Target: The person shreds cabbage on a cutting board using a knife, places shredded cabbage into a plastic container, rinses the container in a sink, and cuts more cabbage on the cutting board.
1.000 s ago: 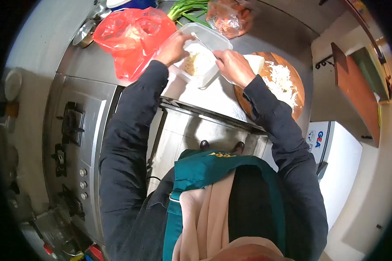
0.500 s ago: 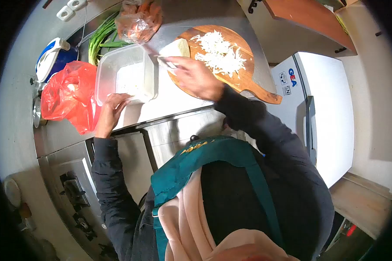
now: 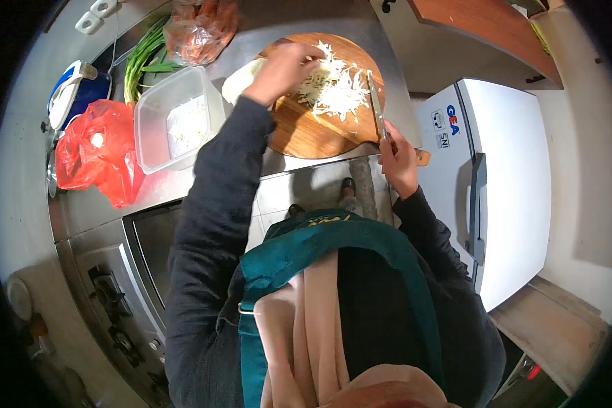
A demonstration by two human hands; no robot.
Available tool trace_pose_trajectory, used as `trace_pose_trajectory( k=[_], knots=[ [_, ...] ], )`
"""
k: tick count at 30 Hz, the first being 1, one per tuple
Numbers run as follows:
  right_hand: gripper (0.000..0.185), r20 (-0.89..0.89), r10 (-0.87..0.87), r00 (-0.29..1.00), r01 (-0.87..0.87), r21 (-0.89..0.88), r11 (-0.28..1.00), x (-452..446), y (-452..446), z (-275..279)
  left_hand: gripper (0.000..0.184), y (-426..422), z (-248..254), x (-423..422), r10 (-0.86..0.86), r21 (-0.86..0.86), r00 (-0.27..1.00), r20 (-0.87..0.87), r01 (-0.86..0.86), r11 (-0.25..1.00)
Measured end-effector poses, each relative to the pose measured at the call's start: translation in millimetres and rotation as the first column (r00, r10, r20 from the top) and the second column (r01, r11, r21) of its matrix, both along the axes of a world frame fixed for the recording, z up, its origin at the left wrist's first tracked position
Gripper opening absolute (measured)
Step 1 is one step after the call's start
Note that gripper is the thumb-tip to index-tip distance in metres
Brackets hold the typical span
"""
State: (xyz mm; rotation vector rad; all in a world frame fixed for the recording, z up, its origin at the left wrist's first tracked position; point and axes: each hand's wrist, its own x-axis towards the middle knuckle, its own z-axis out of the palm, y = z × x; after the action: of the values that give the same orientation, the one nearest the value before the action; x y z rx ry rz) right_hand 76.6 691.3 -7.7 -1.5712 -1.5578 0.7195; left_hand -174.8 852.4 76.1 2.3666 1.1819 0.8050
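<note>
Shredded cabbage: between left hand and right hand; probably light, limp; scoop gently;
Knife: right hand grips it; likely stiff; take by handle;
Left hand: grip, I cannot tell

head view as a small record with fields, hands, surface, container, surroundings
surface: round brown wooden board, pale shredded vegetable piled on it
left hand: at the shreds, grip unclear
right hand: holding long metal-bladed knife over board's right side
container: clear rectangular plastic tub left of board, pale bits inside
beyond tub: green stalks, clear bag of orange carrots
beside tub: red plastic bag
</note>
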Motion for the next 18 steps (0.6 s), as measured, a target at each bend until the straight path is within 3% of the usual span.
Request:
trace_pose_trajectory(
  k=[2, 4, 5, 7, 11, 13, 15, 16, 18],
  knots=[
    [0.04, -0.047, 0.013, 0.999, -0.013, -0.004, 1.0, 5.8, 0.3, -0.2, 0.016, 16.3, -22.8, 39.9, -0.106, -0.188, 0.987, -0.12, 0.082, 0.979],
    [0.04, -0.093, 0.027, 0.995, -0.028, -0.008, 1.0, 12.5, -0.8, 7.9, 0.016, 26.7, -46.6, 61.1, -0.23, -0.032, 0.937, -0.265, 0.23, 0.973],
    [0.037, -0.125, 0.027, 0.992, -0.035, -0.065, 0.997, 15.6, -2.3, 18.6, 0.017, 26.8, -53.6, 69.3, -0.156, -0.037, 0.929, -0.337, 0.152, 0.988],
    [0.035, -0.161, 0.028, 0.987, -0.048, -0.127, 0.991, 24.3, -4.4, 33.7, 0.016, 31.7, -56.7, 73.5, -0.172, -0.027, 0.904, -0.392, 0.175, 0.984],
    [0.037, -0.062, 0.172, 0.983, -0.182, -0.211, 0.96, 45.5, -5.6, 54.4, 0.014, 34.4, -44.6, 78.9, -0.225, -0.096, 0.779, -0.586, 0.209, 0.973],
    [0.038, -0.008, 0.24, 0.971, -0.234, -0.265, 0.935, 53.7, -3.9, 60.7, 0.014, 34.3, -40.8, 74.5, -0.233, -0.091, 0.806, -0.544, 0.219, 0.972],
    [0.04, 0.027, 0.42, 0.907, -0.41, -0.175, 0.895, 59.4, -1.3, 63.0, 0.013, 29.4, -32.6, 66.3, -0.237, -0.09, 0.832, -0.501, 0.222, 0.971],
    [0.04, 0.021, 0.435, 0.9, -0.425, -0.178, 0.888, 59.9, 2.5, 64.1, 0.013, 24.5, -23.1, 62.2, -0.19, -0.12, 0.899, -0.395, 0.155, 0.981],
    [0.039, 0.135, 0.632, 0.763, -0.605, -0.198, 0.771, 55.2, 7.5, 63.4, 0.013, 16.7, -25.1, 44.4, -0.073, -0.132, 0.987, -0.144, 0.054, 0.99]
  ],
)
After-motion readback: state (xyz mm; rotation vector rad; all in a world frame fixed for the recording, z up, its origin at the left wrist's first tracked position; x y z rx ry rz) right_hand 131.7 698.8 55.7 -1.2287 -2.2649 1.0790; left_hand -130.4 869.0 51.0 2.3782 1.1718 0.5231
